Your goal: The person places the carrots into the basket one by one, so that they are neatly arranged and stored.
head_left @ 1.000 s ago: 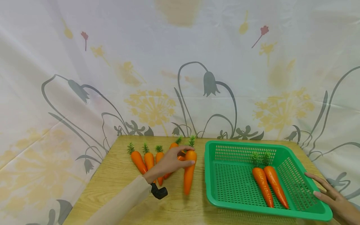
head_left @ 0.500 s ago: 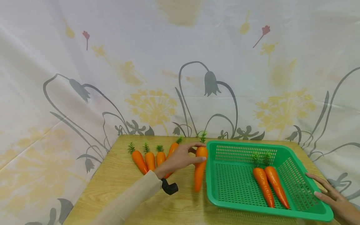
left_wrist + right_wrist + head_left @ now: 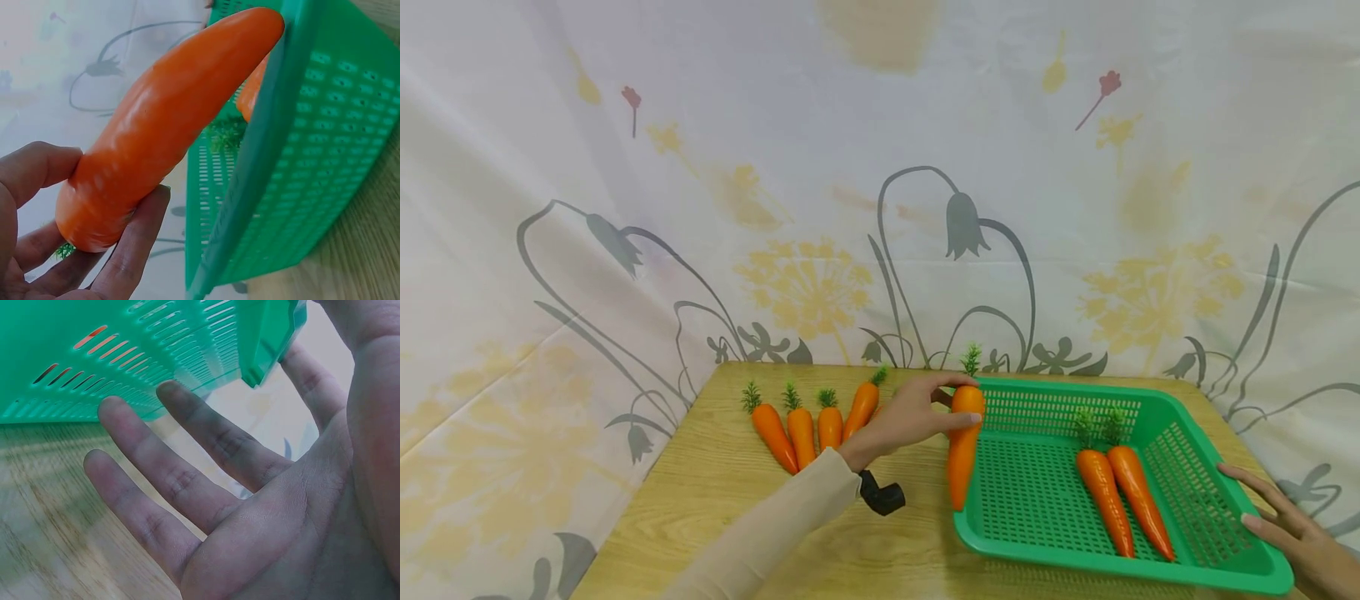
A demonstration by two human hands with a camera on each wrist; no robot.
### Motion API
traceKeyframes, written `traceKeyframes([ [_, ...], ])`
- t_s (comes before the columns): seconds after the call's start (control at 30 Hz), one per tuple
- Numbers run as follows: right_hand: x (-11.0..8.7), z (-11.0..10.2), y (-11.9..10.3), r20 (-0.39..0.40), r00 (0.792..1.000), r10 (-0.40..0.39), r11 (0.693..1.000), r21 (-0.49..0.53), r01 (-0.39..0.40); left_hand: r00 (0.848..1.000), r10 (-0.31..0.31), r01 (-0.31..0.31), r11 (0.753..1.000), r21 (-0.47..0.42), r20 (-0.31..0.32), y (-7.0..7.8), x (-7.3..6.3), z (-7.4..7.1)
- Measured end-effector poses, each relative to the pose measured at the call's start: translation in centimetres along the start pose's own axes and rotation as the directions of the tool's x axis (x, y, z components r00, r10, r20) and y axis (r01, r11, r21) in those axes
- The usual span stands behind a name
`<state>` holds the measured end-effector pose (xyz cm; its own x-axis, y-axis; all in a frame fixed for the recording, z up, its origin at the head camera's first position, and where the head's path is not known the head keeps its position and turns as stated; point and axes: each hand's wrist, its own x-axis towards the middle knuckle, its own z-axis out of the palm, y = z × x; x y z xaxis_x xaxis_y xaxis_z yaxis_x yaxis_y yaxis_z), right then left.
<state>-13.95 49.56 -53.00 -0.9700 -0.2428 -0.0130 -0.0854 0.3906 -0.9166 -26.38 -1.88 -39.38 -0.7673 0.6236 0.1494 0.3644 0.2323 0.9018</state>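
Right hand: the right hand (image 3: 1292, 533) is nearest to us, by the near right corner of the green basket (image 3: 992, 533). Its fingers (image 3: 156, 481) are straight and spread. They look to touch the basket wall, but it is hard to be sure.
Left hand: the left hand (image 3: 910, 417) reaches out on a long sleeve (image 3: 760, 533). Thumb and fingers (image 3: 134, 244) pinch the fat top end of the held carrot (image 3: 962, 446).
Held carrot: it hangs tip down, in the air, right over the left rim of the basket. Its green tuft points up.
How to do it well: I think the tip should go fully past the rim before the carrot comes down. Lay it flat beside the 2 carrots in the basket (image 3: 1116, 492), not on top of them. Keep the other hand steady so the basket does not slide.
Carrots on the table: 4 carrots (image 3: 808, 421) lie in a row farther back on the wooden table (image 3: 700, 500), well left of the basket.
Back: a flower curtain (image 3: 850, 167) hangs behind it all.
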Motion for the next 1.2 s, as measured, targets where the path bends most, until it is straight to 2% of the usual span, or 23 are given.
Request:
traceKeyframes([
  [0.17, 0.0, 0.0, 0.2, -0.002, 1.0, -0.001, 1.0, 0.0, 0.001, 1.0, -0.008, 0.008, 1.0, -0.019, -0.001, 0.4, 1.0, 0.9],
  [0.4, 0.0, 0.0, 0.1, -0.007, 0.999, 0.036, 0.999, -0.002, -0.036, 1.0, -0.01, 0.01, 1.0, -0.017, 0.006, 0.1, 2.4, 2.2],
  [0.5, -0.1, 0.0, 0.0, -0.01, 0.999, 0.05, 0.999, -0.003, -0.05, 1.0, -0.021, 0.021, 0.999, -0.04, 0.02, 0.2, 2.9, 2.7],
  [0.77, -0.1, 0.1, 0.0, -0.014, 1.0, 0.021, 1.0, -0.016, -0.021, 0.998, -0.043, 0.049, 0.992, -0.113, 0.052, 0.0, 4.3, 4.1],
  [1.03, -0.2, 0.2, -0.2, -0.012, 0.999, 0.038, 0.999, -0.003, -0.038, 0.994, 0.0, 0.022, 0.98, -0.198, 0.112, 0.2, 5.6, 5.9],
  [1.2, -0.1, 0.0, -0.3, 0.004, 0.999, 0.051, 0.998, 0.04, -0.051, 0.993, -0.039, 0.062, 0.976, -0.208, 0.11, 0.4, 6.4, 7.0],
])
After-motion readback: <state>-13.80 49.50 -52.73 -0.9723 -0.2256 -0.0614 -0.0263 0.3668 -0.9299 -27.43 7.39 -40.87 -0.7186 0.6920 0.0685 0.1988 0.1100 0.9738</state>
